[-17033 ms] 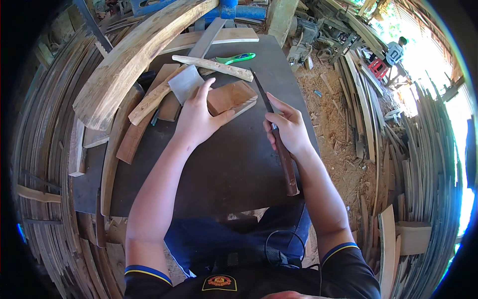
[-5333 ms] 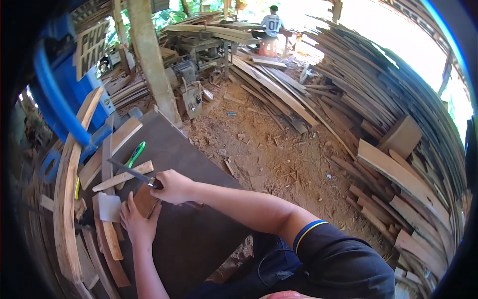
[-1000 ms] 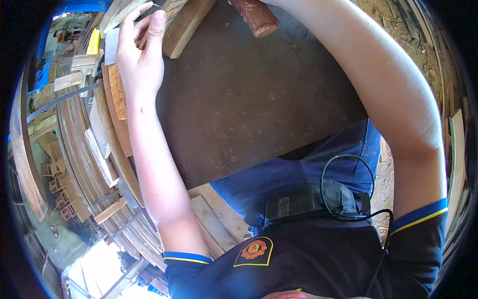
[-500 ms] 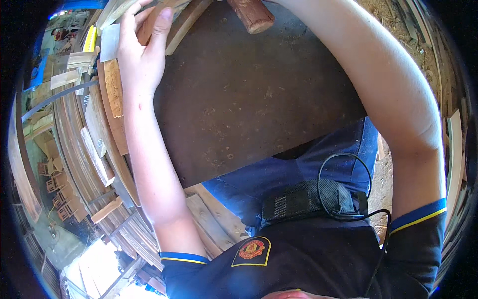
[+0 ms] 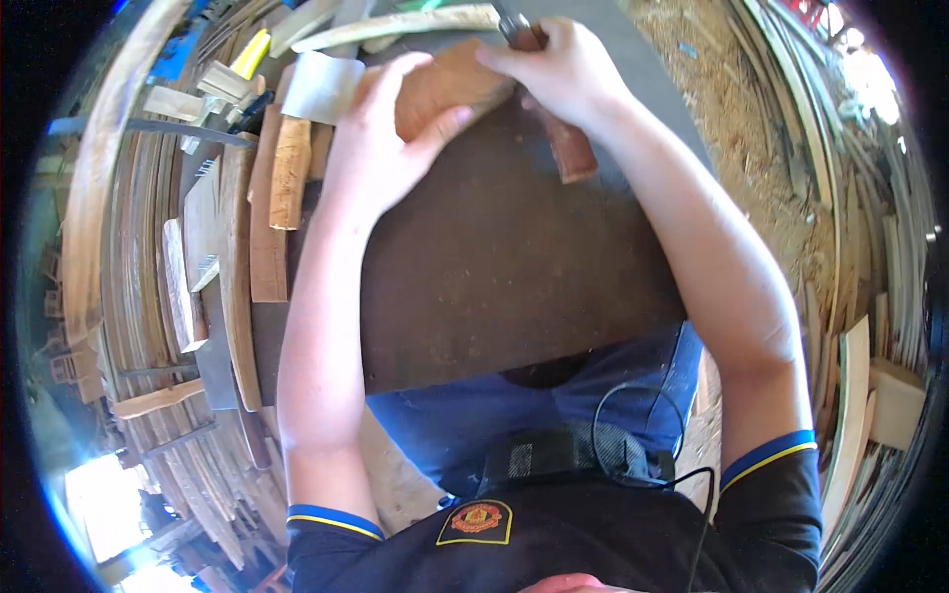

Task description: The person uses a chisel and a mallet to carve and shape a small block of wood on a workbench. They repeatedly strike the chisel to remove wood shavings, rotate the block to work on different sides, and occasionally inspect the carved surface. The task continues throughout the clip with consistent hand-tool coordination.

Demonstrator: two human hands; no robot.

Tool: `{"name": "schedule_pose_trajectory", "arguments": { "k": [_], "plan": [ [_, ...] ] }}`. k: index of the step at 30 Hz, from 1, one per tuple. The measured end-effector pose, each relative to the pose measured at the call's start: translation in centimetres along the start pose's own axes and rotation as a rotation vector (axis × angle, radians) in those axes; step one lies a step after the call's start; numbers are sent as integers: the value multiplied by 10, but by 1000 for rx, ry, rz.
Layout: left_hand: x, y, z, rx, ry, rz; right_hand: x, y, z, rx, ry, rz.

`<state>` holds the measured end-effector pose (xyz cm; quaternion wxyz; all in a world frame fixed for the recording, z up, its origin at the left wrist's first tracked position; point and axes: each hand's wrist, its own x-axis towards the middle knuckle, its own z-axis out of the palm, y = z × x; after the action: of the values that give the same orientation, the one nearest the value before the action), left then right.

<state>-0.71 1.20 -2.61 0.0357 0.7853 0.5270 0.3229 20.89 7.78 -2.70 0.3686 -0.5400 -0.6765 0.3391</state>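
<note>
My left hand [image 5: 381, 148] grips the near left end of a brown wooden block [image 5: 450, 87], with its thumb on the near edge and its fingers on the far side. At the block's right end, my right hand [image 5: 573, 79] is closed round a tool with a reddish-brown wooden handle [image 5: 571, 156]. A dark metal part [image 5: 514, 30] shows just beyond these fingers; the tool's exact kind cannot be told. Both hands are over the dark bench top [image 5: 494, 267].
Wood pieces [image 5: 289, 173] lie along the bench's left side beside a pale sheet-like piece [image 5: 321, 87]. A long curved pale strip [image 5: 395, 27] lies beyond the block. Stacked boards [image 5: 148, 257] stand at left, and shavings cover the floor [image 5: 732, 128] at right.
The view has shifted, so hands and block sit lower in the picture. My right hand, out of frame before, now shows at the block's right end. My left hand still holds the block.
</note>
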Motion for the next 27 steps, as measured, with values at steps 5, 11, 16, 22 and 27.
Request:
{"name": "schedule_pose_trajectory", "arguments": {
  "k": [5,11,16,22,27],
  "plan": [
    [-3,0,-1,-57,-28,-1,-4,-2,-1,29,-38,36],
    [-4,0,0,-120,-6,-25,-7,-8,-1,98,-43,94],
    [-5,2,-9,-267,-131,-29,-4,3,-1,28,-7,2],
    [-7,1,-7,-250,-135,-46,0,15,7,60,43,-22],
    [-5,4,-9,-231,-165,-49,0,11,5,17,31,-25]
  ]
}}
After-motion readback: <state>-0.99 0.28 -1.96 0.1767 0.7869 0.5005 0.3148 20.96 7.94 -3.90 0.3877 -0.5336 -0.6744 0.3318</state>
